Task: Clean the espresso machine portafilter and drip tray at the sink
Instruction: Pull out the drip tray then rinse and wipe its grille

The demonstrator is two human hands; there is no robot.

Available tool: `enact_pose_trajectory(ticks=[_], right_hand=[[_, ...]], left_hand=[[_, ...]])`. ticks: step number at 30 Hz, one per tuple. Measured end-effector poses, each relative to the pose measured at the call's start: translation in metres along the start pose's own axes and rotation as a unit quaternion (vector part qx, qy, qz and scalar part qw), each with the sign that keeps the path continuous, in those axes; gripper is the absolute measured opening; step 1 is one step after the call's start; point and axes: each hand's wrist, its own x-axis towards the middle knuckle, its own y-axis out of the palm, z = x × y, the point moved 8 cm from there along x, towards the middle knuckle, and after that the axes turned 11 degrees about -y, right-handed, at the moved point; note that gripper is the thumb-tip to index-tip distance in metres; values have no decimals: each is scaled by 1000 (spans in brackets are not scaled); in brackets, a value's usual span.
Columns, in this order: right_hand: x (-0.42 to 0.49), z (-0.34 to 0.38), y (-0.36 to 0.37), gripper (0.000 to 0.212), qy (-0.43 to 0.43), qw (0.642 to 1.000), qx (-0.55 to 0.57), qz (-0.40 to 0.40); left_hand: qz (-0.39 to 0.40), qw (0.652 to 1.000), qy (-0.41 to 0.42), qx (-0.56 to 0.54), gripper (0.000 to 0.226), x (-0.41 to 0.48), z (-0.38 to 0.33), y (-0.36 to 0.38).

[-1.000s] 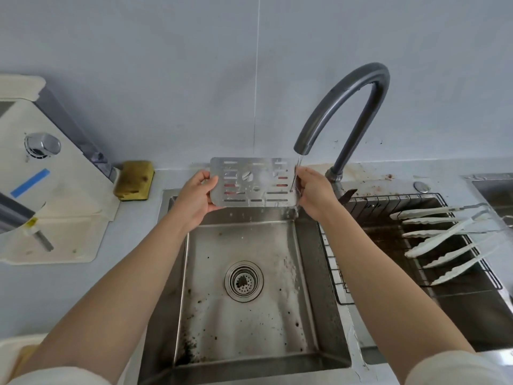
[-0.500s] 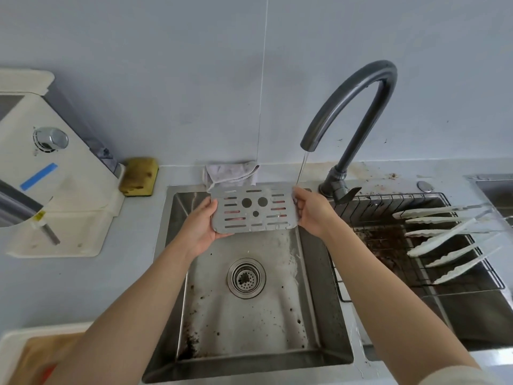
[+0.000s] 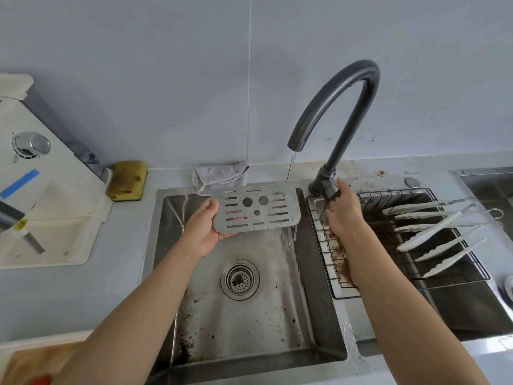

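My left hand [image 3: 204, 227] grips the left edge of the metal drip tray grate [image 3: 256, 208], a flat slotted plate with three round holes, held over the back of the steel sink [image 3: 244, 348]. A thin stream of water falls from the dark curved faucet [image 3: 338, 98] onto the grate's far right corner and drips off its right edge. My right hand [image 3: 342, 208] is on the faucet's lever at the base of the faucet, fingers over it. Coffee grounds speckle the sink floor around the drain [image 3: 240, 279]. No portafilter is in view.
A wire rack [image 3: 330, 262] with white tongs [image 3: 433, 232] and coffee grounds sits in the right basin. A folded grey cloth [image 3: 219, 175] and a yellow sponge [image 3: 127, 180] lie behind the sink. The white espresso machine [image 3: 41, 190] stands at left.
My right hand let go of the grate and moved right to the faucet lever. The grate came down from under the spout and now rests in my left hand alone.
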Motion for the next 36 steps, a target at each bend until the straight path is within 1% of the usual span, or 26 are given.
enact_pose_trajectory(ticks=[3, 6, 9, 12, 16, 19, 23, 30, 33, 36], right_hand=[[2, 11, 0, 59, -10, 999, 35, -11], [3, 13, 3, 62, -9, 999, 35, -8], [6, 12, 5, 59, -20, 1000, 15, -4], [8, 12, 8, 62, -19, 1000, 21, 2], [13, 17, 14, 59, -17, 999, 35, 18], [22, 19, 17, 62, -16, 998, 55, 31], [26, 17, 13, 58, -11, 999, 43, 30], [21, 15, 13, 59, -12, 998, 39, 41], [18, 14, 12, 57, -7, 999, 28, 32], [15, 13, 12, 59, -15, 1000, 7, 25]], left_hand=[[-5, 1000, 1, -2, 28, 1, -2, 1], [-6, 1000, 3, -2, 28, 1, -3, 1], [-9, 1000, 3, 0, 28, 1, -3, 2], [-11, 1000, 4, -4, 28, 2, -3, 1], [-15, 1000, 8, 3, 29, 2, -5, -1], [-23, 1000, 12, 4, 29, 0, -7, -4], [-36, 999, 28, 15, 28, -3, -12, -7], [-93, 987, 94, 89, 25, -16, -27, -18], [-124, 971, 141, 147, 27, -30, -36, -23], [-150, 950, 172, 213, 27, -44, -42, -26]])
